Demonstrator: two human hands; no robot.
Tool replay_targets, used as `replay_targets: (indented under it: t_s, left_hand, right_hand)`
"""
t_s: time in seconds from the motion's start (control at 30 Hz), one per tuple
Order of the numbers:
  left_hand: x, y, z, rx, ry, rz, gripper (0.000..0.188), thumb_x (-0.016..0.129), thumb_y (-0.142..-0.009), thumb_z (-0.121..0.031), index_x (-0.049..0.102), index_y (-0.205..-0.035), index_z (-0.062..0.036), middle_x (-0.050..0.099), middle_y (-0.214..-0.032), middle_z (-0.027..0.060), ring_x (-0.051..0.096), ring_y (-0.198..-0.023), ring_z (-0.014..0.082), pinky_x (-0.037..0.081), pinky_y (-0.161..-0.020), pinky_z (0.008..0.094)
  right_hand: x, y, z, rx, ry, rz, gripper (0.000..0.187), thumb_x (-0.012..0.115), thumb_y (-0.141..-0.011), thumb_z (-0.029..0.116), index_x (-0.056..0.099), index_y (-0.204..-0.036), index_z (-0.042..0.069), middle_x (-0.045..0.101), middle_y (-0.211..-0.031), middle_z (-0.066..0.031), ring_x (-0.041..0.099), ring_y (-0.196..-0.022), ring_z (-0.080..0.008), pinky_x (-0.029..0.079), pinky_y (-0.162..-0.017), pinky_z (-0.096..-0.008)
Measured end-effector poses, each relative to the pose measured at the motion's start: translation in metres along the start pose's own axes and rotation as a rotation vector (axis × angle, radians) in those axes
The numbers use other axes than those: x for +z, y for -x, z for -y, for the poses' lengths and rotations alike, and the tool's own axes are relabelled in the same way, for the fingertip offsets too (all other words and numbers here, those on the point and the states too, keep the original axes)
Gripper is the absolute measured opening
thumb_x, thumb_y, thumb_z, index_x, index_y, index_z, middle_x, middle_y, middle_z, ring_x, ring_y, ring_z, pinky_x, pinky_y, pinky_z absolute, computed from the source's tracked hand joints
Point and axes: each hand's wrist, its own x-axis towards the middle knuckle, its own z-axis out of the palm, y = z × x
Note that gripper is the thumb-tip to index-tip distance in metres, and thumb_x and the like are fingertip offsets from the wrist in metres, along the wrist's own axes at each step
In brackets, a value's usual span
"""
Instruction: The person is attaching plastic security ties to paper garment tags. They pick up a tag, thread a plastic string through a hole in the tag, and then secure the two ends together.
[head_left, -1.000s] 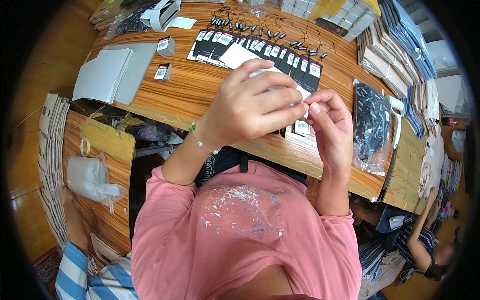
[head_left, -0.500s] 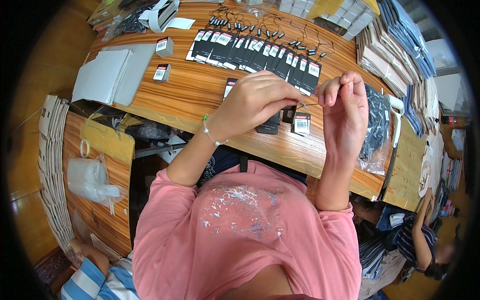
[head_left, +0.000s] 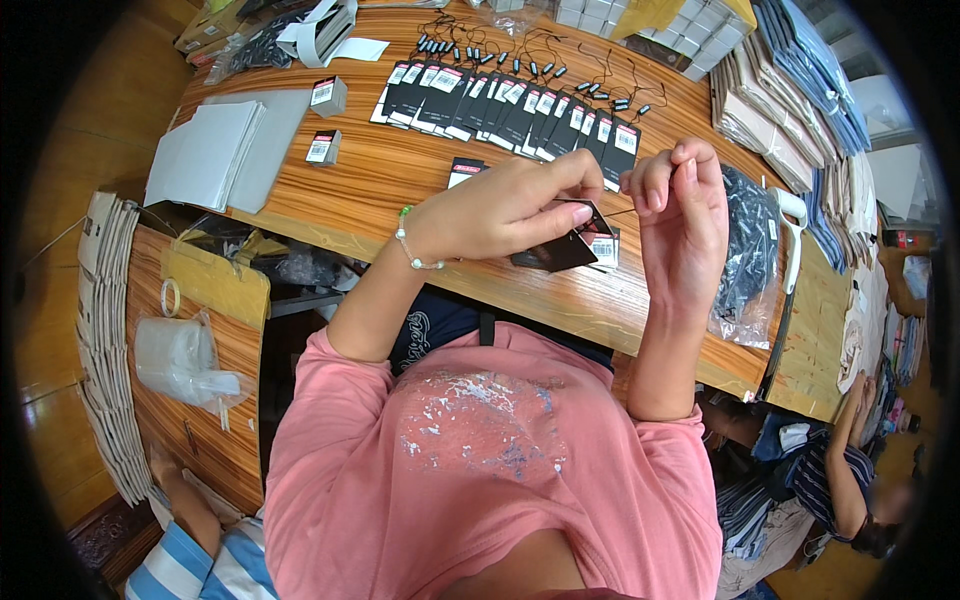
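Observation:
My left hand (head_left: 495,210), with a beaded bracelet at the wrist, pinches a black hang tag (head_left: 568,252) tilted above the table's near edge. A thin dark string (head_left: 622,211) runs from the tag to my right hand (head_left: 688,215), whose thumb and fingertips are closed on it. Partly hidden under the left hand lie more black tags (head_left: 466,170) and a small stack of barcode labels (head_left: 607,250). Farther back, a fanned row of black hang tags (head_left: 515,120) has strings with small dark toggles reaching toward the far side.
Two small label stacks (head_left: 325,147) and white sheets (head_left: 205,150) lie at left. A plastic bag of black strings (head_left: 745,260) and a white-handled tool (head_left: 792,235) sit at right, below bagged garments (head_left: 765,110). Other people are at both lower corners.
My left hand has turned and shifted slightly, and the black tag in it now shows below the fingers. The right hand has barely moved, still holding the string.

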Motion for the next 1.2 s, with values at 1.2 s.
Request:
replay_targets:
  t_s: [1.2]
  left_hand:
    - [0.063,-0.003,-0.004,0.041,0.370,-0.438,0.025,0.056,-0.080,-0.003,0.046,-0.102,0.0016,0.059,-0.093,0.0115,0.059,-0.087,0.0187,0.046,-0.077,0.0292]
  right_hand:
    - [0.030,0.002,-0.008,-0.650,0.360,-0.060,0.008,0.044,-0.089,0.009,0.041,-0.095,0.004,0.049,-0.064,-0.0079,0.047,-0.054,-0.0137,0.040,-0.053,-0.0248]
